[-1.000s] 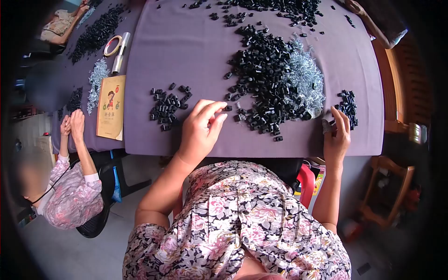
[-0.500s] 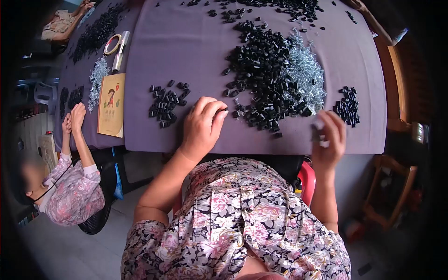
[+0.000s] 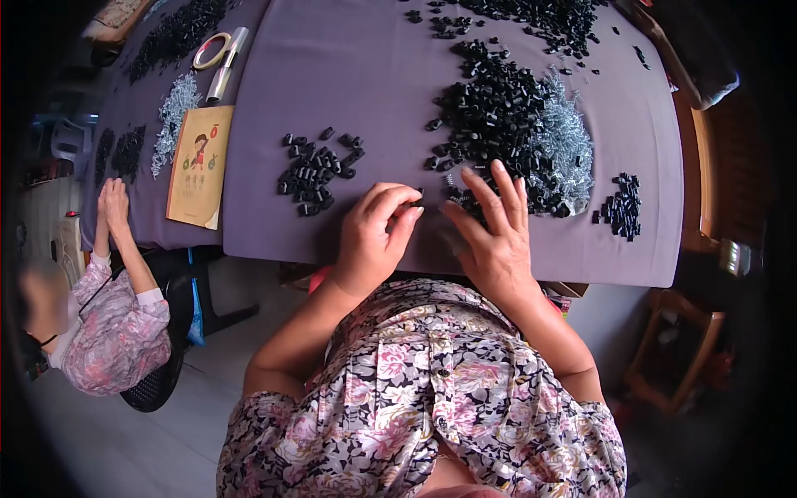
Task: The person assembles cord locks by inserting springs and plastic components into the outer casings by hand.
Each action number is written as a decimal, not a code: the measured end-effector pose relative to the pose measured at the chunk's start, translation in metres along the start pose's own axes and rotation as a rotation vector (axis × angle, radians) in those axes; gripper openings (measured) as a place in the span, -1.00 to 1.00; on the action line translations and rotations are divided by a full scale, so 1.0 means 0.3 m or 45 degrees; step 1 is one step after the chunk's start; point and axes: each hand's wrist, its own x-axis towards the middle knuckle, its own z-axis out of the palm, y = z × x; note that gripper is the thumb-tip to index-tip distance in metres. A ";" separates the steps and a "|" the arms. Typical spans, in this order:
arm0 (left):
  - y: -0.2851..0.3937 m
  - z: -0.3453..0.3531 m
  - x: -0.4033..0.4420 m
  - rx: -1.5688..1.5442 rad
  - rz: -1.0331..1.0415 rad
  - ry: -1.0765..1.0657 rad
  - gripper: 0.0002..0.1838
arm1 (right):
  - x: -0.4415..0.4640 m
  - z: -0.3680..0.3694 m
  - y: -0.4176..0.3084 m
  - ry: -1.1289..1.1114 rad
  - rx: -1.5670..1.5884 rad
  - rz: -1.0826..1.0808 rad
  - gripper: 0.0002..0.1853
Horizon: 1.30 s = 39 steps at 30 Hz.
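My left hand [image 3: 378,236] pinches a small black piece [image 3: 418,197] between thumb and forefinger, just above the purple cloth. My right hand [image 3: 501,236] is over the near edge of the large pile of black pieces [image 3: 490,104], its upper fingers spread; its thumb area is blurred. Small springs [image 3: 453,189] show beside its fingertips. A heap of clear plastic parts [image 3: 567,149] adjoins the black pile on the right. Left of my left hand lies a smaller group of black pieces [image 3: 314,174]. A group of narrow black parts [image 3: 621,207] lies at the far right.
A booklet [image 3: 199,170], a tape roll [image 3: 211,51] and a silvery roll [image 3: 228,70] lie on the left table. A co-worker [image 3: 116,324] sits there with hands together. Another person's arm [image 3: 664,50] is at the upper right. More black parts [image 3: 544,18] lie at the back.
My right hand has moved left from the narrow black parts to the near edge of the large pile, and its fingers have spread. My left hand still pinches the black piece.
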 end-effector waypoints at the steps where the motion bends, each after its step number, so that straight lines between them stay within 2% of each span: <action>1: -0.006 0.002 0.000 0.056 0.025 -0.018 -0.83 | -0.006 -0.010 0.007 -0.002 0.016 0.017 -0.56; 7: -0.018 -0.002 0.009 0.261 0.258 -0.086 -0.86 | -0.037 -0.026 0.031 0.089 0.068 0.063 -0.57; 10: -0.006 -0.012 0.012 -0.008 0.008 -0.088 -0.87 | -0.034 -0.015 0.026 0.079 0.089 0.003 -0.60; 13: -0.005 -0.028 0.059 0.166 0.198 -0.236 -0.80 | -0.003 -0.006 0.003 0.072 0.067 -0.021 -0.66; 16: -0.002 -0.035 0.096 0.325 0.189 -0.453 -0.76 | 0.035 0.016 -0.008 0.031 0.029 -0.002 -0.75; 22: 0.000 -0.041 0.145 0.369 0.183 -0.548 -0.73 | 0.065 0.047 0.002 0.044 0.000 -0.023 -0.80; 25: -0.012 -0.034 0.137 0.410 0.239 -0.468 -0.80 | 0.076 0.050 0.003 0.025 -0.085 -0.036 -0.82; 28: -0.002 -0.043 0.107 0.230 0.098 -0.381 -0.81 | 0.070 0.031 0.001 0.079 -0.069 -0.046 -0.80; 31: 0.047 -0.060 0.063 -0.195 -0.247 -0.329 -0.83 | 0.056 -0.012 -0.010 0.225 0.187 -0.074 -0.76; 32: 0.031 -0.066 0.039 -0.310 -0.335 -0.362 -0.80 | 0.065 -0.033 -0.012 0.294 0.283 -0.123 -0.69; 35: 0.062 -0.058 0.015 -0.493 -0.449 -0.297 -0.78 | 0.040 -0.046 -0.012 0.070 0.718 0.078 -0.66; 36: 0.077 -0.055 0.013 -0.510 -0.405 -0.278 -0.75 | 0.043 -0.044 -0.023 0.121 0.788 0.100 -0.63; 39: 0.080 -0.060 0.013 -0.325 -0.146 -0.299 -0.74 | 0.033 -0.053 -0.032 0.031 0.914 0.260 -0.63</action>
